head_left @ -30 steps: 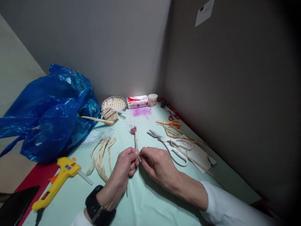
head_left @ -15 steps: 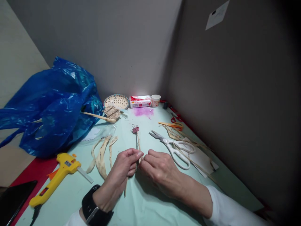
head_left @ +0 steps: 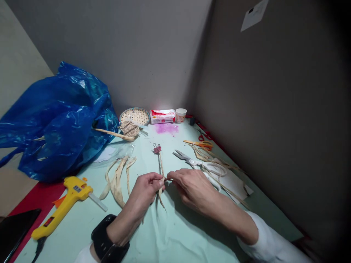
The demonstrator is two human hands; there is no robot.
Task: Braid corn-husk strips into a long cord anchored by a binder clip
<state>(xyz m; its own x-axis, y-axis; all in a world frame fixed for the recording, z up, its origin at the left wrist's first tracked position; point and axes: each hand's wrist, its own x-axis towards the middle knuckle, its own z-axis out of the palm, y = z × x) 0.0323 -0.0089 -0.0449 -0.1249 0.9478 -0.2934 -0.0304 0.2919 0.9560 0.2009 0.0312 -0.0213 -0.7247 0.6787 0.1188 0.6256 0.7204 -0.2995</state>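
Note:
A thin twisted strand of pale dried fibre runs from a dark pink binder clip down to both hands. My left hand, with a black watch on its wrist, pinches the strand near its lower part. Loose fibre ends hang below the fingers. My right hand is closed on a short piece of the fibre, just right of the left fingertips. White-handled scissors lie beside the right hand, partly covered by it. Wide dried strips rest to the left.
On the left are a yellow glue gun, a blue plastic bag and a dark tablet-like object. A woven basket, twine ball, tissue pack and paper cup stand behind. Orange scissors lie right.
My right hand has shifted slightly right and its fingers have stretched from a fist to a pinch. Loose fibre ends now show below the left fingers. The view has shifted slightly.

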